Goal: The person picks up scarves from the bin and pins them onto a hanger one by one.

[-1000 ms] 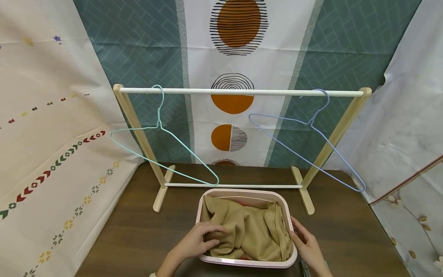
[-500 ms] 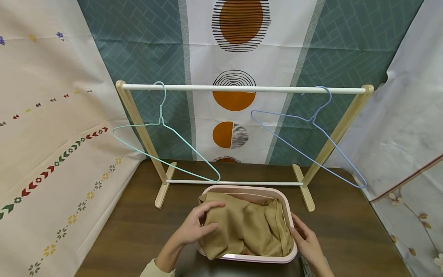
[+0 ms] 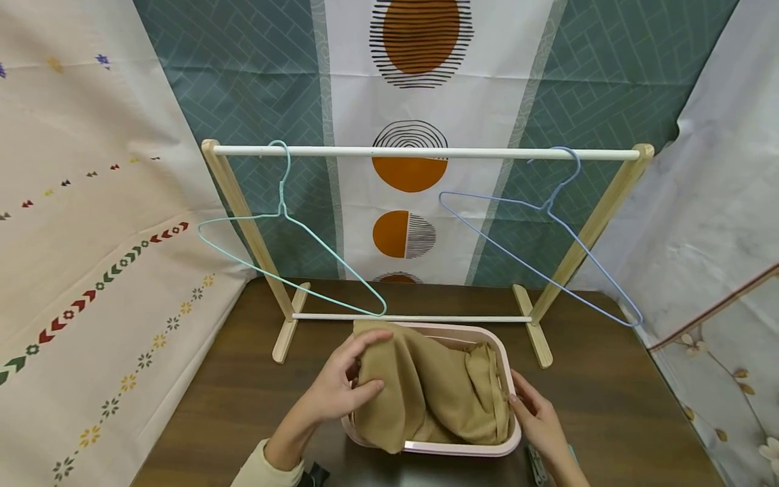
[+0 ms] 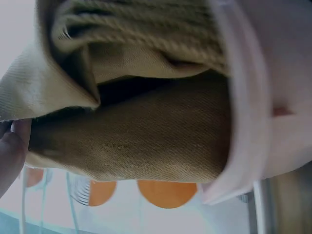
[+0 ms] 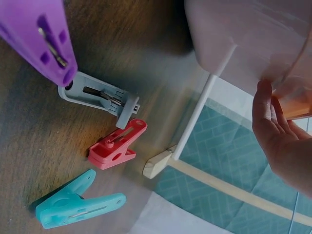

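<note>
Cloth of khaki colour lies partly in the pink basket, at 3 o'clock from the left hand, which pinches its raised end, and at 10 o'clock from the right hand, which grips the basket's side. Rack's lower bar runs just beyond the basket at 12 o'clock; brown tabletop extends at 9 and 3.

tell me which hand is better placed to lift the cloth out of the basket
Likely the left hand: it grips a raised part of the cloth, while the right hand holds the basket.
</note>
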Demonstrator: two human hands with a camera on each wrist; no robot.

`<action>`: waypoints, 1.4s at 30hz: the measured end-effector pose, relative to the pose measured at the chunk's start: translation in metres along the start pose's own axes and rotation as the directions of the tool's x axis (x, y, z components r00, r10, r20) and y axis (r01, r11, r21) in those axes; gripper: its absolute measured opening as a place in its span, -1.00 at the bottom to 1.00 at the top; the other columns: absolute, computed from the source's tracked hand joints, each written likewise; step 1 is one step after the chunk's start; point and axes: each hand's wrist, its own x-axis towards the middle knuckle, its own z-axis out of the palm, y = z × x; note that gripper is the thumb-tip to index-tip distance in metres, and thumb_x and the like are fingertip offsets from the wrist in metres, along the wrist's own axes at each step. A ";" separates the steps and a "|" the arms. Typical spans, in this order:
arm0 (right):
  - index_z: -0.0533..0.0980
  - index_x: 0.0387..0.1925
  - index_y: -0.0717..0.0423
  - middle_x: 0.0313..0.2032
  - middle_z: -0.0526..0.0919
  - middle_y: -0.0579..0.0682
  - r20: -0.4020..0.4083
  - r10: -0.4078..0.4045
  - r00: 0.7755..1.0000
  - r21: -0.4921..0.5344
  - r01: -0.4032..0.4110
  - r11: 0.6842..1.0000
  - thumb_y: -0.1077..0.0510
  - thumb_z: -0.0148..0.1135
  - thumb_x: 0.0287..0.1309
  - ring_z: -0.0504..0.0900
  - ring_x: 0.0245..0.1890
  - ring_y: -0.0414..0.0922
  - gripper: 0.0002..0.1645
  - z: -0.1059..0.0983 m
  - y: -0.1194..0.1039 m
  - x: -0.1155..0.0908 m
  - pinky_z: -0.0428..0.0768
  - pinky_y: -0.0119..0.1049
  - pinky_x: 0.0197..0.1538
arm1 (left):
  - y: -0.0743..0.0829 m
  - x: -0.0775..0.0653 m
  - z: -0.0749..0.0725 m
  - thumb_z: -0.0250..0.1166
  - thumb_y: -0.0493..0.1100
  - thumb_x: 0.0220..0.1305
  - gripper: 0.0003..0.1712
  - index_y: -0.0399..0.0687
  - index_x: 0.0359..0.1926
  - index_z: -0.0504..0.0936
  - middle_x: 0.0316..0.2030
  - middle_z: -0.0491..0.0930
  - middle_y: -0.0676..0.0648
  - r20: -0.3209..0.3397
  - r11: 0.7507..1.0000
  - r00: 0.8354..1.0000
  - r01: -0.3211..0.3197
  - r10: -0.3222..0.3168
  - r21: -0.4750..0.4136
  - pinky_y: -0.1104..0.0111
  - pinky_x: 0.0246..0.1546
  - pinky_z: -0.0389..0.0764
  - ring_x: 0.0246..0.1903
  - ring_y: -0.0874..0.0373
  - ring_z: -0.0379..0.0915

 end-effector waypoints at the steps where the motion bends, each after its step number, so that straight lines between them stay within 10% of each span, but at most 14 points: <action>1: 0.23 0.25 0.30 0.10 0.39 0.34 -0.001 -0.006 1.000 0.000 0.006 1.000 0.31 0.00 0.24 0.43 -0.10 -0.46 -0.47 0.000 0.000 0.000 0.44 -0.55 -0.14 | 0.003 0.002 -0.001 0.22 -0.60 -0.10 -0.30 -0.38 0.15 0.27 0.02 0.28 -0.31 -0.009 1.000 1.000 0.002 -0.002 -0.001 0.37 -0.48 0.55 -0.26 0.20 0.35; 17: 0.28 0.20 0.35 0.05 0.44 0.34 -0.037 -0.011 0.999 -0.041 0.009 0.999 0.36 0.02 0.20 0.48 -0.15 -0.38 -0.50 0.001 -0.004 0.001 0.48 -0.50 -0.18 | 0.037 0.022 -0.018 0.19 -0.71 -0.18 -0.29 -0.57 0.11 0.23 0.08 0.30 -0.08 -0.118 0.987 0.981 -0.158 0.154 -0.028 0.47 -0.31 0.53 -0.15 0.22 0.36; 24: 0.30 0.17 0.38 -0.01 0.49 0.35 -0.045 -0.031 0.999 -0.110 0.026 0.994 0.39 0.06 0.16 0.55 -0.20 -0.22 -0.49 -0.001 -0.010 0.001 0.52 -0.44 -0.24 | 0.054 0.021 -0.033 0.25 -0.41 0.08 -0.41 -0.62 0.09 0.23 0.03 0.34 -0.17 -0.172 0.954 0.942 -0.298 0.288 -0.041 0.50 -0.37 0.51 -0.23 0.20 0.40; 32: 0.35 0.13 0.37 -0.07 0.53 0.33 -0.053 -0.217 0.975 -0.354 0.185 0.917 0.35 0.19 0.06 0.56 -0.15 0.15 -0.45 -0.011 -0.045 0.018 0.57 -0.31 -0.27 | 0.065 0.009 -0.052 0.29 -0.40 0.05 -0.38 -0.63 0.09 0.24 0.04 0.32 -0.23 -0.209 0.948 0.927 -0.318 0.311 0.003 0.50 -0.34 0.51 -0.21 0.16 0.40; 42: 0.31 0.18 0.33 0.01 0.50 0.28 0.106 -0.402 0.910 -0.230 0.415 0.880 0.38 0.19 0.06 0.50 -0.08 0.18 -0.41 0.003 -0.103 0.056 0.51 -0.49 -0.19 | 0.077 -0.004 -0.067 0.31 -0.47 -0.01 -0.35 -0.73 0.05 0.21 0.04 0.36 -0.28 -0.278 0.930 0.894 -0.367 0.351 -0.006 0.50 -0.28 0.49 -0.22 0.14 0.43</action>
